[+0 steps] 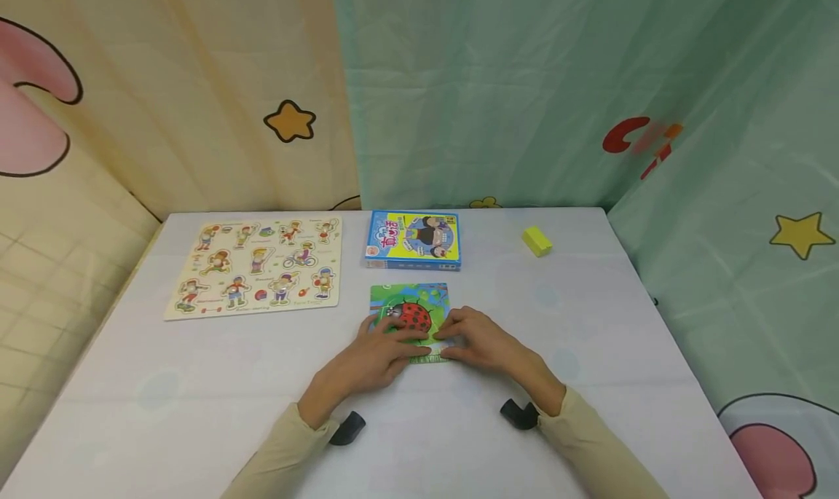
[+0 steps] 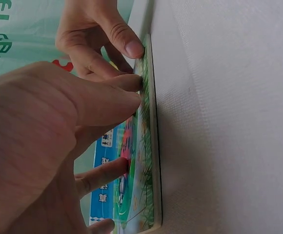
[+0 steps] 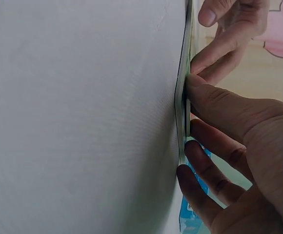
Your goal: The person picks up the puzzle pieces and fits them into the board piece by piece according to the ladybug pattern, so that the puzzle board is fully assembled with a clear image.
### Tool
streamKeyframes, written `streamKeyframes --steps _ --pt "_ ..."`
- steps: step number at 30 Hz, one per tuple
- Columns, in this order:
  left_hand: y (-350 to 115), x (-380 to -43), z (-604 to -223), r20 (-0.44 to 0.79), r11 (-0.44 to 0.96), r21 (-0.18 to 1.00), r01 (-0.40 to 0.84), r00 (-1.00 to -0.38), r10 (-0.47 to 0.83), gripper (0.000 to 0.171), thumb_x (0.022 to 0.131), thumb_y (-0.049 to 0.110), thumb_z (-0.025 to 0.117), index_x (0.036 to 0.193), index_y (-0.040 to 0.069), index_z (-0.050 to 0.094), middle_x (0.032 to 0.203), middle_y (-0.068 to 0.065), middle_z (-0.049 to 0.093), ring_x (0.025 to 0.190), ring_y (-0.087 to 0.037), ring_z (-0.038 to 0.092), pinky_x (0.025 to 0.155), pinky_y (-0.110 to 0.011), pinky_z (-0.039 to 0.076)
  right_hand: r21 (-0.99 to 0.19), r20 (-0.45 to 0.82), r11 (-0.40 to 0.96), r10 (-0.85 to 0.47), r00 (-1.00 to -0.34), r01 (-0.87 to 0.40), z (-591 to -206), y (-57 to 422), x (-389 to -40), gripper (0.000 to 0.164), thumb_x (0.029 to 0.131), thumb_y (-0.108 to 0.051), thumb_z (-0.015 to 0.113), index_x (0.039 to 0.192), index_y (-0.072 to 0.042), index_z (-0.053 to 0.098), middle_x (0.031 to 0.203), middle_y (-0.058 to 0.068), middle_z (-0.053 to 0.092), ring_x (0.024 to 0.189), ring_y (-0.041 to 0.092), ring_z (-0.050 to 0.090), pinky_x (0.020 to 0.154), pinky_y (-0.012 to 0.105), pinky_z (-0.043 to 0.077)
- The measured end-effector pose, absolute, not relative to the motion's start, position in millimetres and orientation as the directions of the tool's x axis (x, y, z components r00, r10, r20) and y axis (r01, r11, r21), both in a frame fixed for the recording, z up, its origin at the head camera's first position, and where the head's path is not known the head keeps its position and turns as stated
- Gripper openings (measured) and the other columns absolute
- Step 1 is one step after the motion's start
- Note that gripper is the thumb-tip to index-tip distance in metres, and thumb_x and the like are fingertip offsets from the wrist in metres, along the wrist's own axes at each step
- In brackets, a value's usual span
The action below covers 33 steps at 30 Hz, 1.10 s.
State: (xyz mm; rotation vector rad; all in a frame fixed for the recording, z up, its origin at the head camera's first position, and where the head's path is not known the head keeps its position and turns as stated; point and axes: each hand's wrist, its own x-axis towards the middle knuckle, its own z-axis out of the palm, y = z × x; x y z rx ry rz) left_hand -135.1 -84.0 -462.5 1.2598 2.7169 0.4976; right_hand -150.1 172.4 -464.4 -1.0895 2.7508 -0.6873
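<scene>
A square ladybug jigsaw puzzle (image 1: 409, 293) lies flat near the middle of the table. My left hand (image 1: 373, 355) rests across its lower left part, fingers spread, with fingertips touching the picture. At the lower right corner, my right hand (image 1: 485, 342) pinches a thin puzzle piece (image 3: 188, 117) between thumb and fingers. That piece sits slightly above the puzzle's base in the right wrist view. The left wrist view shows the thumbs and index fingers of both hands close together along the grassy near edge. The hands hide part of the picture.
Behind the puzzle lies a blue and yellow card box (image 1: 413, 240). A board with sports figures (image 1: 258, 269) is at the back left, and a small yellow block (image 1: 537, 241) at the back right. Curtains (image 1: 485, 91) border the white table (image 1: 419, 441).
</scene>
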Motion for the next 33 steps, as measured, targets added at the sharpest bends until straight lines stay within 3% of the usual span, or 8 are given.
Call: streamKeyframes --steps 15,22,25,28,33 --pt "-82 -136 -462 0.065 0.594 0.369 0.715 -0.658 0.750 0.030 0.101 0.024 0.059 0.129 0.030 0.069 0.144 0.004 0.058 0.136 -0.033 0.043 0.109 -0.071 0.029 -0.553 0.104 0.599 -0.640 -0.761 -0.579 -470 179 -158 0.025 0.084 -0.019 0.081 0.106 -0.009 0.078 0.109 0.002 0.070 0.106 0.021 0.065 0.094 0.040 0.054" --pt "-85 -143 -463 0.032 0.602 0.429 0.673 -0.678 0.735 0.034 0.093 0.015 0.070 0.126 0.025 0.071 0.141 0.004 0.060 0.132 -0.030 0.046 0.111 -0.062 0.032 -0.554 0.044 0.658 -0.588 -0.807 -0.510 -474 180 -161 0.024 0.082 -0.026 0.083 0.104 -0.018 0.076 0.141 0.008 0.060 0.129 0.032 0.054 0.108 0.053 0.043" --pt "-88 -148 -464 0.006 0.642 0.431 0.634 -0.714 0.700 0.043 0.090 0.021 0.075 0.132 0.022 0.067 0.144 0.000 0.057 0.135 -0.030 0.045 0.112 -0.060 0.033 -0.569 0.008 0.659 -0.595 -0.804 -0.493 -473 179 -164 0.031 0.083 -0.027 0.083 0.110 -0.018 0.073 0.149 0.009 0.053 0.132 0.032 0.051 0.110 0.052 0.042" --pt "-91 -151 -466 -0.004 0.681 0.421 0.600 -0.749 0.662 0.052 0.088 0.032 0.077 0.137 0.019 0.063 0.150 -0.005 0.051 0.139 -0.033 0.043 0.115 -0.060 0.031 -0.561 -0.030 0.658 -0.622 -0.783 -0.502 -470 179 -168 0.046 0.084 -0.029 0.081 0.126 -0.017 0.068 0.155 0.009 0.046 0.132 0.031 0.048 0.109 0.049 0.043" --pt "-94 -155 -468 -0.026 0.710 0.445 0.546 -0.784 0.620 0.056 0.087 0.039 0.077 0.138 0.021 0.063 0.159 -0.010 0.040 0.147 -0.042 0.030 0.118 -0.064 0.023 -0.535 -0.106 0.678 -0.646 -0.756 -0.504 -467 180 -174 0.061 0.086 -0.032 0.079 0.143 -0.019 0.058 0.163 0.009 0.033 0.129 0.029 0.044 0.104 0.045 0.046"
